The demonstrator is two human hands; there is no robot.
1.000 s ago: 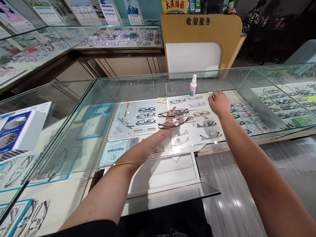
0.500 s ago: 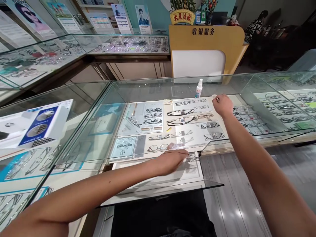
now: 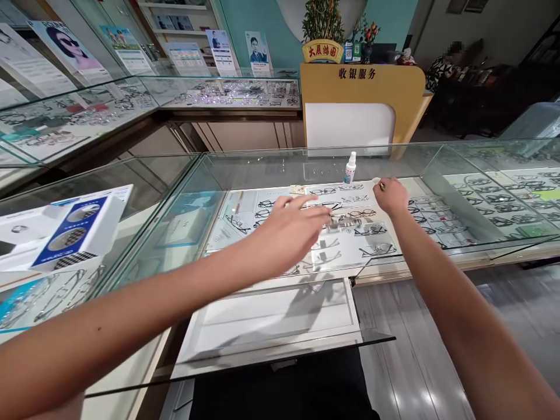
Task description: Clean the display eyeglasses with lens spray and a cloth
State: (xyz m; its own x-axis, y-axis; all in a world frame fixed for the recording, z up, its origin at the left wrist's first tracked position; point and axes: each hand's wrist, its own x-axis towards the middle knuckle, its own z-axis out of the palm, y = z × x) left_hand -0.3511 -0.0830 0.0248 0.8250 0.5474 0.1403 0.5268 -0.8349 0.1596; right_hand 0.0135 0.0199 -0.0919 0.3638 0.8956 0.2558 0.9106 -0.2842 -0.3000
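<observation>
Reaches over wide glass display case [image 3: 262, 166] and its white tray [image 3: 350, 240]. Pinches, in left hand [image 3: 291, 230], pale thin-rimmed glasses [image 3: 343, 221] above tray's middle: blurred, long axis left-right, pointing right. Rests right hand [image 3: 391, 196], curled shut, farther right.

One spray bottle [image 3: 350, 167] serves as the reference item. Two hands are present, the left hand [image 3: 289, 230] in front-left of the bottle, the right hand [image 3: 391, 197] just right of it; one white tray [image 3: 271, 318] lies well in front of it and one blue-and-white box [image 3: 79, 230] far to its left. Behind the bottle stands one yellow counter [image 3: 363, 93] bearing one potted plant [image 3: 322, 23]; the eyeglasses [image 3: 378, 249] in rows around the bottle are too many to count.
</observation>
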